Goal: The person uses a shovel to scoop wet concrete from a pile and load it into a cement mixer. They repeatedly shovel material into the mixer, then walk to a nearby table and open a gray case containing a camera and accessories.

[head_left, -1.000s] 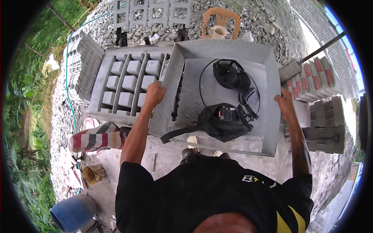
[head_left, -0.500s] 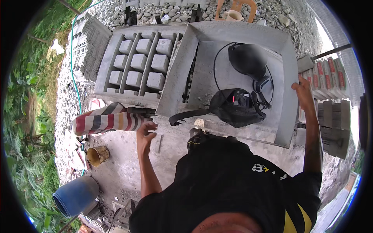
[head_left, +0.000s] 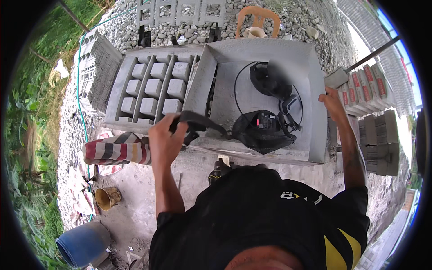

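A grey, cement-dusted metal tray (head_left: 317,130) with raised walls lies before me. In it sits a black pouch (head_left: 265,135) with a small device showing on top, beside a black headgear-like item (head_left: 270,83) with a cable, partly blurred. My left hand (head_left: 165,137) is closed on the pouch's black strap (head_left: 202,120), which is raised over the tray's left front corner. At the tray's right rim, my right hand (head_left: 333,107) has its fingers curled over the edge.
Left of the tray is a block mould (head_left: 153,87) with rows of grey cubes. A striped cloth-wrapped handle (head_left: 117,150) juts out before it. Lower left stand a bucket (head_left: 108,198) and a blue barrel (head_left: 83,243). Sacks (head_left: 364,90) are stacked at the right.
My left hand has moved forward and taken hold of the black strap, lifting it from the tray's front edge. My right hand stays at the right rim. The view has shifted slightly.
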The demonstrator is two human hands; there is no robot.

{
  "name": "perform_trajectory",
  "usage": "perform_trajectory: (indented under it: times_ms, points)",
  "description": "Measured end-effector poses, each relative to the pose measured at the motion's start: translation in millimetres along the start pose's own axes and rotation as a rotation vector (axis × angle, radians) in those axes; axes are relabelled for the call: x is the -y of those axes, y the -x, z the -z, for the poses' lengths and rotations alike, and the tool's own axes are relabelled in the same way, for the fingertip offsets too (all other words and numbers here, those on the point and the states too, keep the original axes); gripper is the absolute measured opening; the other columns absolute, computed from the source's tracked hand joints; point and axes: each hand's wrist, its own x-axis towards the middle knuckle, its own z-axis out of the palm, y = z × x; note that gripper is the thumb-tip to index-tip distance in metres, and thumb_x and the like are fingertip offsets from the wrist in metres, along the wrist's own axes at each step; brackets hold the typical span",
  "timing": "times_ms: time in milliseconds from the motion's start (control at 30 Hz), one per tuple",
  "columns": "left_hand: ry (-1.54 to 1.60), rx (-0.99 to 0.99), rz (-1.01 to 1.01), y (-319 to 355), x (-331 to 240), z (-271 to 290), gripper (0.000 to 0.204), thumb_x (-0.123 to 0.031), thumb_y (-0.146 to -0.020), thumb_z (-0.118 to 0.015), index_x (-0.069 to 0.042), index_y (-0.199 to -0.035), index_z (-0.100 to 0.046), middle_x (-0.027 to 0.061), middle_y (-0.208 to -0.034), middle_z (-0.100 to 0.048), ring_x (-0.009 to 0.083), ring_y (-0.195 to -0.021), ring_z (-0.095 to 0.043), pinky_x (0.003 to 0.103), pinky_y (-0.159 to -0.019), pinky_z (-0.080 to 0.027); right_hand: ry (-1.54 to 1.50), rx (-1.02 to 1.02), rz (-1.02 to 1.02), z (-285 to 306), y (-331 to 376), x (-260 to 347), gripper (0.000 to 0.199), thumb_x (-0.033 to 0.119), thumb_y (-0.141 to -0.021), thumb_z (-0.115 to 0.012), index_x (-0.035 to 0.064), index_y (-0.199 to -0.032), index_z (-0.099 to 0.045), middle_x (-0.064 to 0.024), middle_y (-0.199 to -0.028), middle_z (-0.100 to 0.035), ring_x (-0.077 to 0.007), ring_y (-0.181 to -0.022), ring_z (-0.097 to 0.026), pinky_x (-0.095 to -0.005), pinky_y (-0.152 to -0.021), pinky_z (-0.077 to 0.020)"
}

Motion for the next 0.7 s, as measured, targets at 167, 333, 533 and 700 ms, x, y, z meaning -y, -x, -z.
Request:
perform_trajectory:
  times_ms: [167, 333, 533, 700]
  points:
    - [-0.128, 0.407, -0.377, -68.8, -50.1, -94.4, 0.037, -0.023, -0.076, -0.069, -0.003, -0.108, -0.063, 0.0205, -0.083, -0.065, 0.0348, -0.075, -0.064, 0.039, -0.068, -0.049, 0.088, -0.022, 0.032, -0.7, -14.3, -9.8, 0.022, 0.004, -0.067, -0.056, -0.0035, -0.086, -0.064, -0.0045, -0.065, -0.056, -0.0118, -0.056, -0.048, -0.0294, -0.052, -0.0386]
    - [-0.050, 0.297, -0.272, -82.5, -38.0, -94.4, 0.052, -0.028, -0.078, -0.072, -0.007, -0.123, -0.056, 0.0206, -0.108, -0.064, 0.0290, -0.092, -0.065, 0.037, -0.078, -0.051, 0.100, -0.057, 0.059, 7.7, -18.9, -34.4, 0.016, 0.006, -0.067, -0.057, -0.0034, -0.079, -0.063, -0.0029, -0.061, -0.052, -0.0105, -0.056, -0.046, -0.0298, -0.051, -0.0365]
    - [-0.296, 0.285, 0.114, -111.7, 125.7, -85.5, 0.053, -0.038, -0.082, -0.067, 0.003, -0.114, -0.058, 0.0248, -0.103, -0.064, 0.0366, -0.099, -0.061, 0.043, -0.085, -0.046, 0.110, -0.027, 0.062, -0.1, -16.2, -22.5, 0.019, 0.005, -0.067, -0.057, -0.0040, -0.082, -0.063, -0.0019, -0.061, -0.052, -0.0099, -0.056, -0.047, -0.0298, -0.052, -0.0371]
    - [-0.226, 0.387, -0.021, -113.4, 143.8, -105.8, 0.044, -0.030, -0.080, -0.064, 0.009, -0.100, -0.059, 0.0301, -0.097, -0.061, 0.0441, -0.096, -0.058, 0.047, -0.080, -0.046, 0.080, -0.052, 0.033, 3.3, -11.7, -30.8, 0.019, 0.005, -0.067, -0.057, -0.0045, -0.082, -0.063, -0.0017, -0.061, -0.053, -0.0094, -0.056, -0.047, -0.0291, -0.051, -0.0370]
